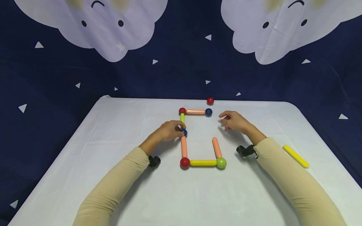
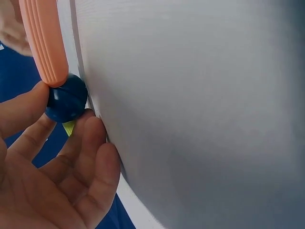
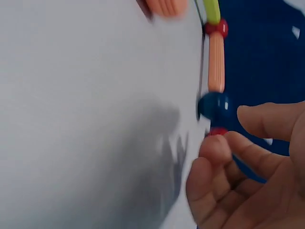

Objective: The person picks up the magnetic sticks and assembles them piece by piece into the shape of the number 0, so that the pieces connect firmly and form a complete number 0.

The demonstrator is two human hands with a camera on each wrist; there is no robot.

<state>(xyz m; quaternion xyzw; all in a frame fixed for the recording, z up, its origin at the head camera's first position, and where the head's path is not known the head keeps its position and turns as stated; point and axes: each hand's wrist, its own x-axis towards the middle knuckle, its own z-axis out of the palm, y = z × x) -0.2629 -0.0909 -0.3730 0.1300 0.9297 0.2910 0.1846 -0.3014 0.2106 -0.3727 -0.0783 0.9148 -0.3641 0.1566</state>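
Observation:
My left hand pinches a blue ball between thumb and fingers. That ball sits between an orange stick on the near side and a lime-green stick on the far side. A red ball joins the lime stick to another orange stick, which ends at a second blue ball. Just right of this ball, my right hand hovers over the table, fingers loosely bent and holding nothing. In the right wrist view its thumb and fingertips are apart, close to that second blue ball.
Nearer me, a red ball, a yellow stick and a green ball form the near side, with an orange stick pointing away. A loose red ball lies at the back edge, a yellow stick by the right sleeve.

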